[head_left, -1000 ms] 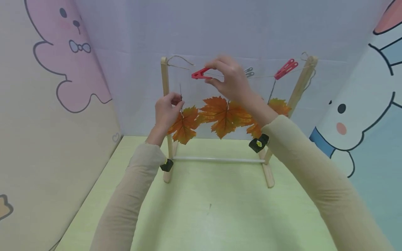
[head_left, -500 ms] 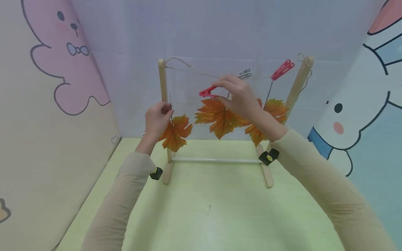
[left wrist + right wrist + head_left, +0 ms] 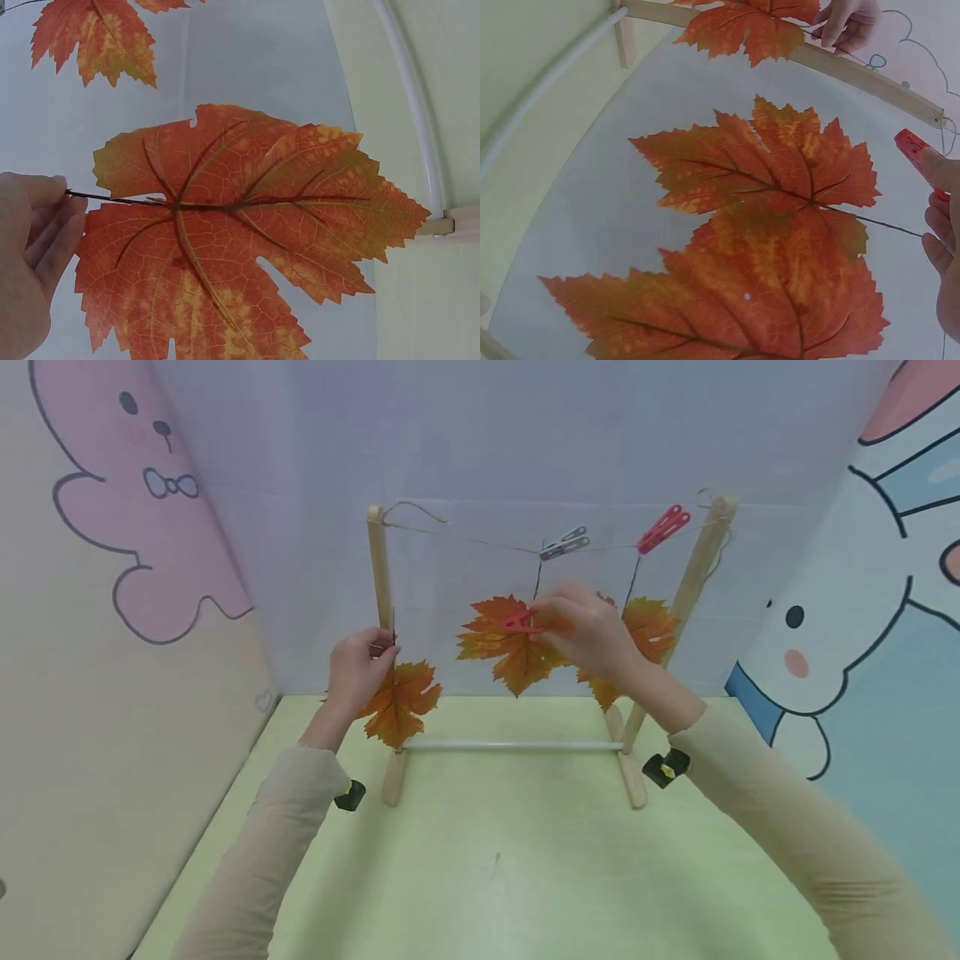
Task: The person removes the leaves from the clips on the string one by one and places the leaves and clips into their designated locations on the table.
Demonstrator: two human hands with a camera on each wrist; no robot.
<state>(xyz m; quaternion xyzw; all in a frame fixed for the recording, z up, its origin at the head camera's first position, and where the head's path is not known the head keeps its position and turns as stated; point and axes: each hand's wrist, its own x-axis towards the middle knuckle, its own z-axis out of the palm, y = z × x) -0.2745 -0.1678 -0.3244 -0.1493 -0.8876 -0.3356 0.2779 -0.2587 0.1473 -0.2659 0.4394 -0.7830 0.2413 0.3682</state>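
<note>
My left hand [image 3: 358, 668] pinches the dark stem of an orange artificial maple leaf [image 3: 247, 202], which hangs below the fingers in front of the frame's left post. In my right hand [image 3: 588, 631] is a red clothespin [image 3: 915, 154], pinched between thumb and fingers, its nose pointing left. That hand overlaps the middle maple leaf [image 3: 510, 652] in the head view. A grey clothespin [image 3: 564, 543] clips the middle leaf's stem to the twine [image 3: 480, 537]. Farther right, a second red clothespin [image 3: 663, 530] holds another leaf [image 3: 651, 627], partly hidden behind my right hand.
The twine runs between two wooden posts, the left post [image 3: 380, 568] and the right post [image 3: 697, 560]. A white bar [image 3: 510, 745] joins their feet low down on the pale green table [image 3: 480, 860]. Walls with cartoon animals stand left and right, and a pale cloth hangs behind.
Both hands have come down from the twine. The left one carries its leaf lower and slightly left; the right one moves lower and rightward with the red clothespin.
</note>
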